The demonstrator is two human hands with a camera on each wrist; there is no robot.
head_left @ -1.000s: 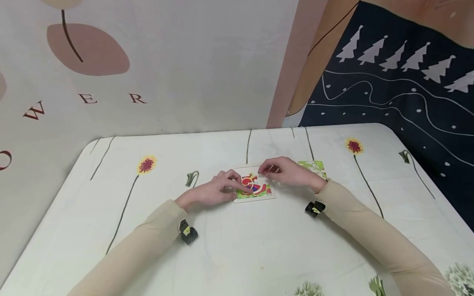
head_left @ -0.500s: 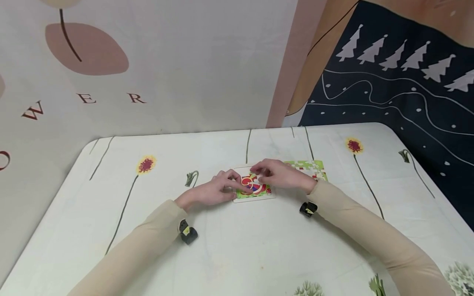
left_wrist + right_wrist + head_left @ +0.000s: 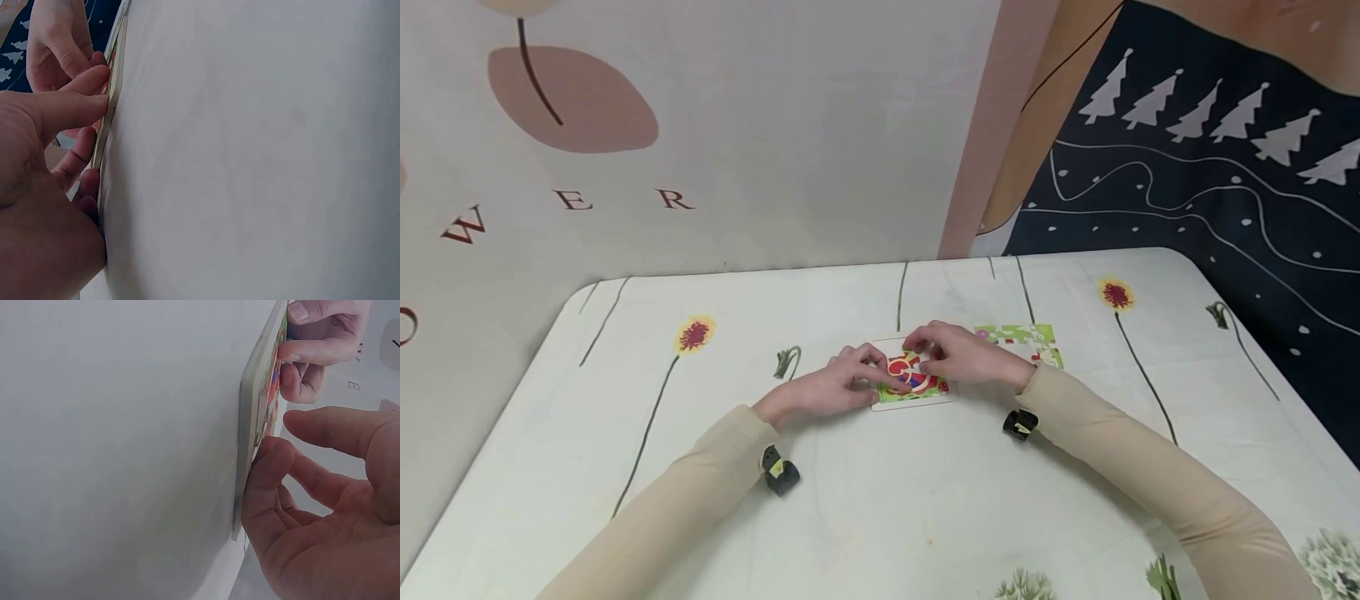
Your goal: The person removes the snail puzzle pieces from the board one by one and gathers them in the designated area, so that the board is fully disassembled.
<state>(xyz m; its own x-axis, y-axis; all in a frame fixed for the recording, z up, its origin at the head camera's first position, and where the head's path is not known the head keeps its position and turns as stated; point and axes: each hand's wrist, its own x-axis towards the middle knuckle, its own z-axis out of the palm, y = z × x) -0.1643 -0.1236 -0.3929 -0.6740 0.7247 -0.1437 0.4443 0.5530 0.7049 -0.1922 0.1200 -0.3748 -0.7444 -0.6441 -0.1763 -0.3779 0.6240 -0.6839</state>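
Observation:
A small white-bordered jigsaw board (image 3: 931, 402), with a red, blue and green picture partly filled in, lies on the cloth-covered table. Its upper part shows plain white in the head view. My left hand (image 3: 835, 385) rests at the board's left side, thumb and index finger stretched over the picture. My right hand (image 3: 967, 356) is over the upper right part, fingers bent; in the right wrist view (image 3: 319, 506) the index fingertip is right at the board's surface and the thumb stands apart from it. I cannot tell whether a puzzle piece is between them.
Right behind the right wrist lies a green group of puzzle pieces (image 3: 1026, 337), partly covered by the sleeve. A white cloth with printed flowers (image 3: 850, 517) covers the table. A fabric backdrop (image 3: 790, 142) rises at the far edge.
My right hand has moved left, from the board's upper right corner further over the picture, uncovering more of the green pieces. The left hand stays in place.

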